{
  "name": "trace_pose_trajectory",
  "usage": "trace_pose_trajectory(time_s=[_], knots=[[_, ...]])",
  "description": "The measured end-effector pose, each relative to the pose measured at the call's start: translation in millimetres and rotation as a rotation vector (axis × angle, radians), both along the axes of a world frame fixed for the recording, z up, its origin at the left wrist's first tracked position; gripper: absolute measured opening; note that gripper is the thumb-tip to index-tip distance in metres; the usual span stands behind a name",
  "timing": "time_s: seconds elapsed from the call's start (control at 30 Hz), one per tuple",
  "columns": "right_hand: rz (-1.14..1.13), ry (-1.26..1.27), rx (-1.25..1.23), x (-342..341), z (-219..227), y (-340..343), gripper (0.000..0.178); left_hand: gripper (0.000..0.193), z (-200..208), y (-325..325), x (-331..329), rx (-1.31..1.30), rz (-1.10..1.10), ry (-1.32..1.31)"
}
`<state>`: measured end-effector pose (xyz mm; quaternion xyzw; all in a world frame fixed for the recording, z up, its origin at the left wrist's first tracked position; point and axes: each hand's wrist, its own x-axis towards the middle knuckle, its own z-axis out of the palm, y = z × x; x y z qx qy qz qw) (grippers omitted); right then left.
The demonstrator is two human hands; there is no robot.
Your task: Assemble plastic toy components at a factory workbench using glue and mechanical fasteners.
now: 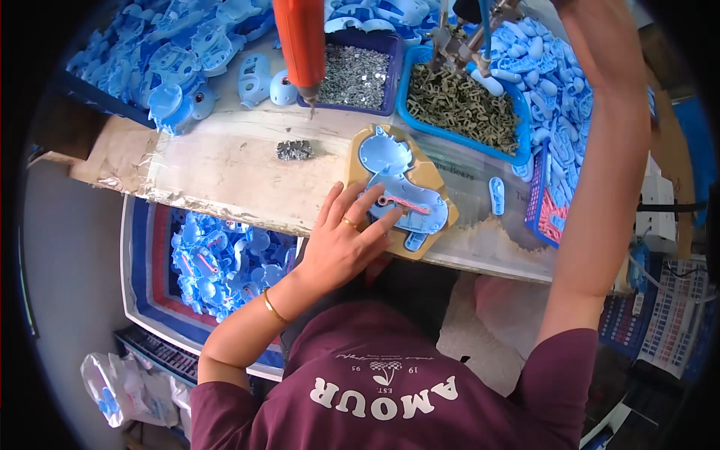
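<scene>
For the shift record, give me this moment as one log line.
left hand: fingers spread over blue plastic shell in tan fixture | right forearm: raised, hand out of view | orange tool: tip down

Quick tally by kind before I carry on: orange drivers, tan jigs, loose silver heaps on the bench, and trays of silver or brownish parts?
Orange driver: 1
Tan jig: 1
Silver heap: 1
Trays: 2 (purple tray, blue tray)
Total: 5

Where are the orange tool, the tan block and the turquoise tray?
Orange tool (301,45), head view: its body.
Tan block (427,172), head view: bare upper right surface.
Turquoise tray (518,156), head view: near right corner.
</scene>
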<state>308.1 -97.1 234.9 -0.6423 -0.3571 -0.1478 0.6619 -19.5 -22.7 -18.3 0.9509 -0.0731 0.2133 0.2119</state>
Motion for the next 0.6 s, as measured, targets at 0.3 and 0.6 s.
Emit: trace_pose_trajectory(time_s=[0.3,0.6], knots=[[0.392,0.168,0.013,-166,-41,-4,0.063,0.049,-3,1,2,0.021,0.023,0.077],[0.373,0.367,0.106,-178,-72,-10,0.068,0.047,-8,0,7,0.057,0.021,0.105]])
